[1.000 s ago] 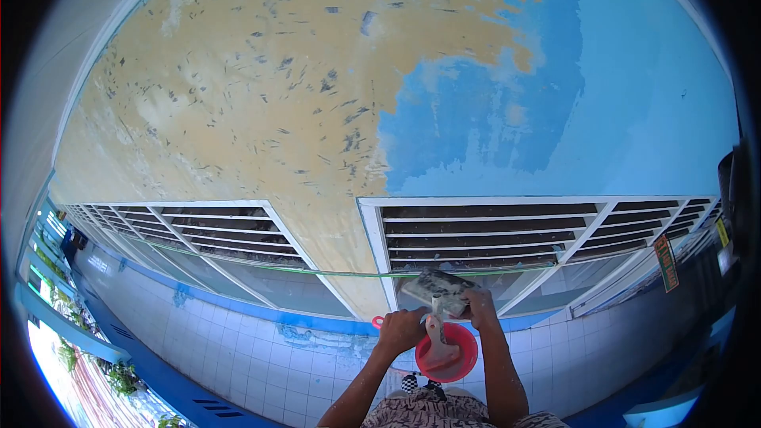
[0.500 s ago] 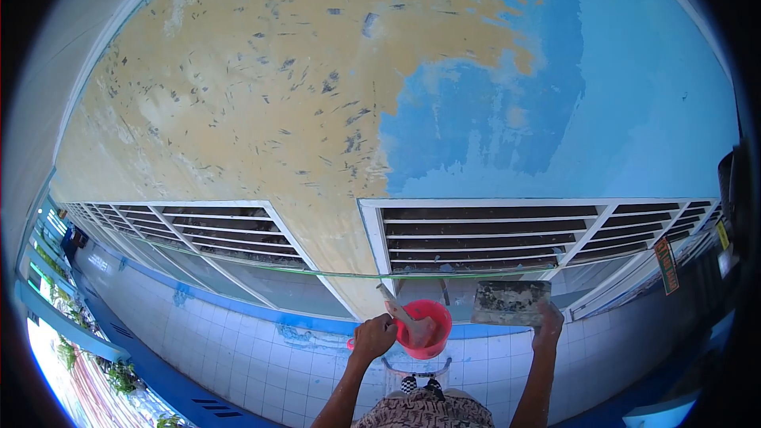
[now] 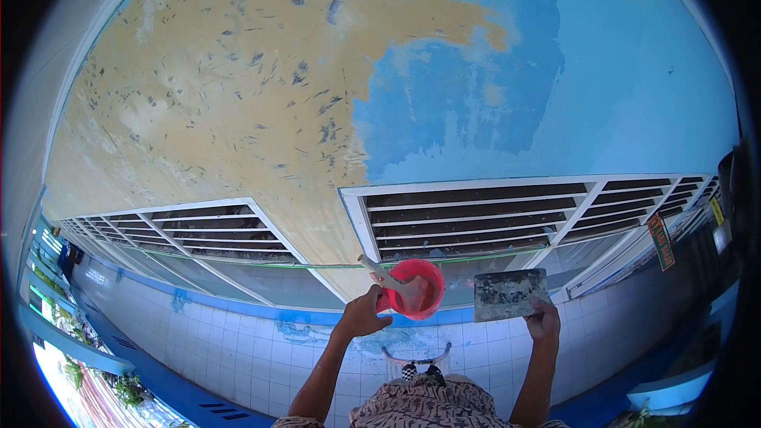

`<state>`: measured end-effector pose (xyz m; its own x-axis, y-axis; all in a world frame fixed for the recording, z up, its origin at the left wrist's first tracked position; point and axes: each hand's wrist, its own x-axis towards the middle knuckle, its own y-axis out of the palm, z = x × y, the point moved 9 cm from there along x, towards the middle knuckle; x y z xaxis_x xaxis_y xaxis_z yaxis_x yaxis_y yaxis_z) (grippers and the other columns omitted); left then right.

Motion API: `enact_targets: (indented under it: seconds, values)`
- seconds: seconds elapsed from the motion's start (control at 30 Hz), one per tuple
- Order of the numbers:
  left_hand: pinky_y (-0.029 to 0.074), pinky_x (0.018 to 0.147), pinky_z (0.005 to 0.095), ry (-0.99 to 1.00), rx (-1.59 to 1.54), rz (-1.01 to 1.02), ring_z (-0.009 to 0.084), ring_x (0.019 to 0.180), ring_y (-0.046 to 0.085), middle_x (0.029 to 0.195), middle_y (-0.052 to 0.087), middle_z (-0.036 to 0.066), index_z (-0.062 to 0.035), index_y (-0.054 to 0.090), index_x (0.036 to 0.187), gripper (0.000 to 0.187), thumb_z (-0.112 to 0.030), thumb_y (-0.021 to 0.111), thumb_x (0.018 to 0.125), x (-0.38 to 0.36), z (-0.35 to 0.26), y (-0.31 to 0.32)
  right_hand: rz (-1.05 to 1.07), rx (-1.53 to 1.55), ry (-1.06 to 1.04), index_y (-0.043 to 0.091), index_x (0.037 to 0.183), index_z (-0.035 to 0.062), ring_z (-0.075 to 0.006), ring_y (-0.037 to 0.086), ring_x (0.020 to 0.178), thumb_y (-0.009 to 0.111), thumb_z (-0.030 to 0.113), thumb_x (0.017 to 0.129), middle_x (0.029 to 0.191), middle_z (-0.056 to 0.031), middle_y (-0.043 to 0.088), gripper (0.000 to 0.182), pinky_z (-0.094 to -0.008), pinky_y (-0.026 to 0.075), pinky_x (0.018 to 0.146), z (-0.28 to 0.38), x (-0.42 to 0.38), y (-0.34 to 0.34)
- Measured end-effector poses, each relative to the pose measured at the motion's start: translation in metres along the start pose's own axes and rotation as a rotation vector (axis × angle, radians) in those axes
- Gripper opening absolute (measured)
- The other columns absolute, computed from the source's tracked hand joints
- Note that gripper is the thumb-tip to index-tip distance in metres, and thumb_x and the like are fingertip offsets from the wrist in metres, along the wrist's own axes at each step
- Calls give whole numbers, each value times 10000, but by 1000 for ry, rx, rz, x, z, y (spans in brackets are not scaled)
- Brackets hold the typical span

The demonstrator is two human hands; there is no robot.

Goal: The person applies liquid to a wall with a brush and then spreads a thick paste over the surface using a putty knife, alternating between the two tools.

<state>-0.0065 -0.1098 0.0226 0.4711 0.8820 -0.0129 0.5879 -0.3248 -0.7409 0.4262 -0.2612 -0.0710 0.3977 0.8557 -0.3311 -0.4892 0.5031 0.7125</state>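
My left hand (image 3: 365, 313) is closed around the side handle of a red plastic dipper (image 3: 435, 271). A putty knife (image 3: 384, 276) leans in the dipper, its pale handle sticking out over the rim at upper left and its blade down inside. My right hand (image 3: 544, 320) grips the lower right corner of a flat rectangular plate (image 3: 511, 293), dark and smeared with grey. Most of the right fingers are hidden behind the plate. In front of me rises a wall (image 3: 261, 95), partly tan with dark scuffs and partly blue.
White-framed louvred windows (image 3: 476, 210) run below the painted wall, with a green line (image 3: 317, 265) across them. Beneath my feet is a metal-framed stand (image 3: 416, 349), high above the tiled floor (image 3: 238, 341). A small sign (image 3: 660, 242) hangs at right; blue railing (image 3: 79, 345) borders the left.
Both hands have risen a little in view, carrying the dipper and the plate upward. The left hand's thumb now stands out more. The wall has shifted slightly up and left in view.
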Motion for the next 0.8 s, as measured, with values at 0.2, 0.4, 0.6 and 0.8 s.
enact_targets:
  seconds: [0.2, 0.4, 0.6, 0.8]
  values:
    - [532, 691, 543, -47, 239, -277, 406, 778, 698, 837, 729, 152, -97, 610, 1109, 333, -172, 677, 792, 31, -4, -12, 137, 292, -68, 545, 1343, -8, -298, 640, 1148, 644, 183, 948, 1247, -145, 656, 449, -459, 517, 1008, 21, -7, 73]
    - [519, 636, 500, 146, 355, -389, 372, 712, 674, 744, 671, 139, -82, 613, 985, 261, -125, 705, 744, 64, -31, -36, 114, -82, -190, 583, 1257, -7, -236, 689, 996, 668, 104, 912, 1119, -117, 688, 372, -392, 561, 891, 23, -38, 138]
    - [522, 595, 455, 495, 383, -506, 318, 658, 641, 691, 620, 108, -82, 601, 875, 224, -114, 735, 699, 99, -52, -65, 39, -97, -260, 553, 1203, -35, -244, 707, 879, 718, 47, 867, 1032, -141, 691, 384, -371, 598, 782, 59, -52, 181]
    - [536, 579, 420, 609, 414, -495, 278, 677, 657, 739, 635, 75, -95, 627, 898, 272, -118, 755, 660, 106, -77, -93, 44, -20, -242, 557, 1179, -18, -241, 707, 841, 732, 12, 831, 1003, -139, 686, 390, -375, 610, 755, 56, -56, 188]
